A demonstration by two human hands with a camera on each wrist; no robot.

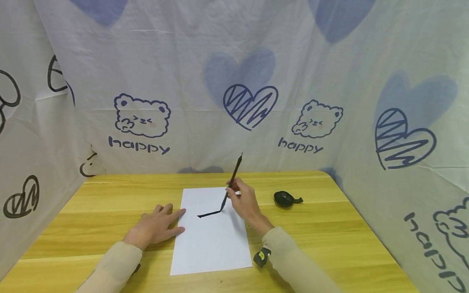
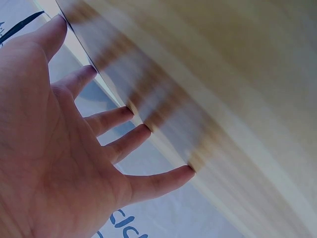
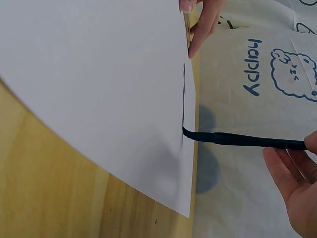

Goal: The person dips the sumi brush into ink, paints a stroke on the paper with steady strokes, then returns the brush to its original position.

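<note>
A white sheet of paper (image 1: 209,248) lies on the wooden table, with one black ink stroke (image 1: 209,214) across its upper half. My right hand (image 1: 244,202) pinches a dark writing brush (image 1: 234,173) by its handle, tilted with its top leaning right. In the right wrist view the bent bristles of the brush (image 3: 237,140) touch the paper at the stroke's end. My left hand (image 1: 157,227) rests with spread fingers at the paper's left edge, thumb and a fingertip on the sheet. From the left wrist, the fingers (image 2: 158,186) look straight and hold nothing.
Right of the paper, a round black dish (image 1: 283,199) with a short handle sits on the table (image 1: 315,248). A small black object with a yellow-green patch (image 1: 261,257) lies by my right sleeve. Printed cloth (image 1: 198,134) hangs behind and at both sides.
</note>
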